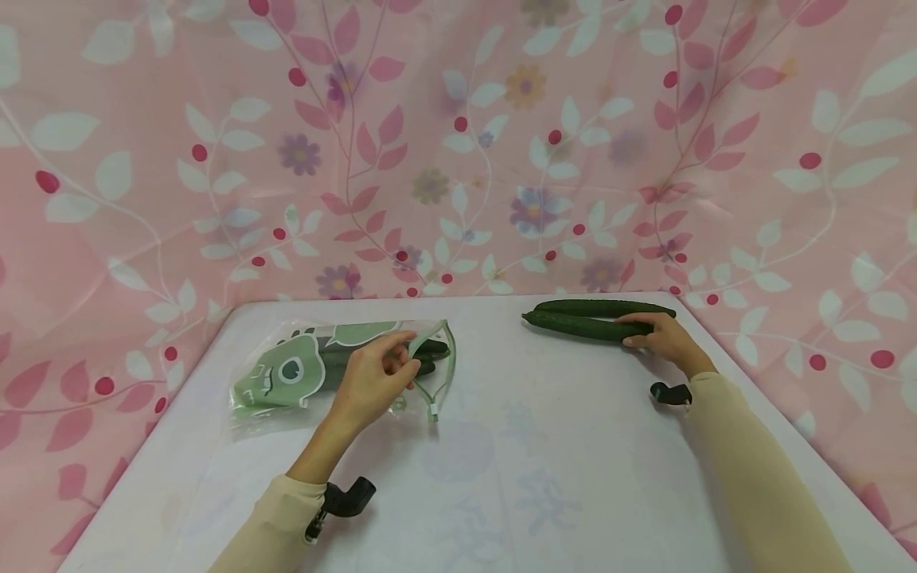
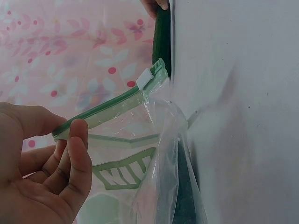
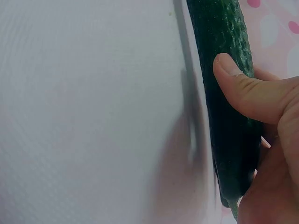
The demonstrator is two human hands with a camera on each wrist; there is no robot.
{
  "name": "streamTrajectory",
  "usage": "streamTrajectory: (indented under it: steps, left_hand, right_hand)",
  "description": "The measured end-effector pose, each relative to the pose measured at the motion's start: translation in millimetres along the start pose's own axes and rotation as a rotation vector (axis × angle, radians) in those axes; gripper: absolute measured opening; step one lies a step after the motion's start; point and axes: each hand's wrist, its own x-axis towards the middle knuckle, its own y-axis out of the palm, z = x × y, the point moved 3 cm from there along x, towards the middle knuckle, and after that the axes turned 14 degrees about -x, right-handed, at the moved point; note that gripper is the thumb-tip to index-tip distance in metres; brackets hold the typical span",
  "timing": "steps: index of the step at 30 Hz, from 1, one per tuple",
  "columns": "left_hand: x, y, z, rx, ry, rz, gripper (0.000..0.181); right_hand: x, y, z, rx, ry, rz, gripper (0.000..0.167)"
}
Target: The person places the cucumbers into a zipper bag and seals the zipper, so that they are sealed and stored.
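Observation:
My left hand [image 1: 367, 383] pinches the green rim of a clear zip bag [image 1: 290, 370] printed with a green cartoon face. The bag lies on its side, its mouth spread toward the right. Inside it are dark green cucumbers [image 1: 434, 348], partly hidden by the print. A white slider [image 2: 144, 79] sits on the zip strip in the left wrist view. At the back right, my right hand [image 1: 668, 341] grips a cucumber [image 1: 576, 325] near its right end; in the right wrist view the thumb lies across this cucumber [image 3: 229, 135]. Another cucumber [image 1: 609, 306] lies just behind it.
A white table [image 1: 544, 461] with faint printed marks carries everything. Pink curtains [image 1: 444, 159] with leaves and flowers stand behind it and along both sides. Small black wrist cameras [image 1: 349, 499] are worn at both cuffs.

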Motion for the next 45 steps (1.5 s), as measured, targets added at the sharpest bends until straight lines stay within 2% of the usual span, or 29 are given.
streamTrajectory:
  steps: [9, 18, 38, 45]
  left_hand:
    - [-0.1, -1.0, -0.4, -0.006, 0.004, -0.005, 0.043]
    - [-1.2, -1.0, -1.3, -0.001, -0.004, -0.002, 0.043]
    - [-1.6, 0.6, -1.2, -0.014, -0.001, 0.002, 0.043]
    - [-1.0, 0.3, -0.9, -0.009, 0.004, 0.000, 0.043]
  right_hand:
    - [-2.9, -8, 13, 0.007, -0.047, -0.001, 0.046]
    - [-6.3, -14, 18, 0.055, -0.053, -0.028, 0.044]
    - [-24.7, -22, 43, 0.079, -0.061, -0.033, 0.047]
    - [-35.3, -27, 65, 0.107, -0.079, -0.038, 0.046]
